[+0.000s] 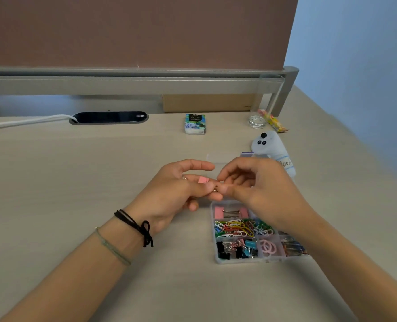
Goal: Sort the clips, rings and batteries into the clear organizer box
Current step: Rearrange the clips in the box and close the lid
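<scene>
Now we pinch a pink binder clip (pixel 203 180) w/ left hand (pixel 176 189) fingers curled round it, right hand (pixel 251 182) fingertips nipping its wire handle, just above the organizer box (pixel 218 257).

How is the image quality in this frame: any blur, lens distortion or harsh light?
Head view: light is soft and even, with faint shadows on the desk; the partition rail bows, showing wide-angle distortion; the right hand and the white toy behind it look smeared; the organizer box contents stay fairly sharp.
</scene>
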A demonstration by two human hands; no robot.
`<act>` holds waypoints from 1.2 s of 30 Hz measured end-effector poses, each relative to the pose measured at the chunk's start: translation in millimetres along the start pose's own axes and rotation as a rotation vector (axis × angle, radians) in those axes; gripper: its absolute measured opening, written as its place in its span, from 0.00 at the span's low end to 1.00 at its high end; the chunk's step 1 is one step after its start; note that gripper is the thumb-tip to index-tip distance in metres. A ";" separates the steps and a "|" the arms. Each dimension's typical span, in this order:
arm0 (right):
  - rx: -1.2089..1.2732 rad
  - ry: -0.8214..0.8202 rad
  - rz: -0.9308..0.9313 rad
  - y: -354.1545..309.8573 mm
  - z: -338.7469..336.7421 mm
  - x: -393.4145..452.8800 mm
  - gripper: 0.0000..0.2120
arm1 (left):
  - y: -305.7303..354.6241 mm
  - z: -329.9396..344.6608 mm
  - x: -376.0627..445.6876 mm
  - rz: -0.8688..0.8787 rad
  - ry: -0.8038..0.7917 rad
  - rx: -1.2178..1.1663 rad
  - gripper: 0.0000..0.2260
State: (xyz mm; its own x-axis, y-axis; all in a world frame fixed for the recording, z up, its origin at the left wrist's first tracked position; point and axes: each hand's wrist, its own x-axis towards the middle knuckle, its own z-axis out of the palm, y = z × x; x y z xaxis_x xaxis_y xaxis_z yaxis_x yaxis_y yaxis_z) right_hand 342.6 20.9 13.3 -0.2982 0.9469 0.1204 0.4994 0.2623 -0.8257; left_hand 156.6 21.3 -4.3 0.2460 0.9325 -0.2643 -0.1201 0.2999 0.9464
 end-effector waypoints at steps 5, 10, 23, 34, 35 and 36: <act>0.007 -0.076 0.025 5.7 -7.5 -2.8 0.21 | 1.7 1.4 -1.0 -0.018 -0.016 -0.055 0.17; -0.018 -0.134 0.011 4.9 -8.9 -10.7 0.21 | 4.3 5.7 -0.2 0.012 0.011 0.039 0.15; 0.045 0.015 0.240 7.2 -23.5 -12.2 0.07 | 8.5 6.0 9.3 -0.084 0.138 0.590 0.10; -0.181 0.002 0.244 19.7 -13.5 -12.2 0.04 | 15.6 -5.8 4.3 0.084 0.063 0.567 0.33; -0.204 -0.006 0.239 19.5 -13.0 -12.8 0.04 | 15.5 -5.6 4.6 0.090 0.070 0.535 0.31; -0.220 -0.018 0.230 18.8 -12.5 -13.0 0.05 | 15.7 -4.6 4.4 0.093 0.063 0.510 0.29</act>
State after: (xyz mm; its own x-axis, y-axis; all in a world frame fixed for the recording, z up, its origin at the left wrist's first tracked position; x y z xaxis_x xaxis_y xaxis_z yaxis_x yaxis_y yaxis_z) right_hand 366.1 15.8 3.1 -0.1703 0.9831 -0.0671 0.7186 0.0773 -0.6911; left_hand 151.3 31.1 8.6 0.1964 0.9656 -0.1705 0.3486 0.0937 0.9326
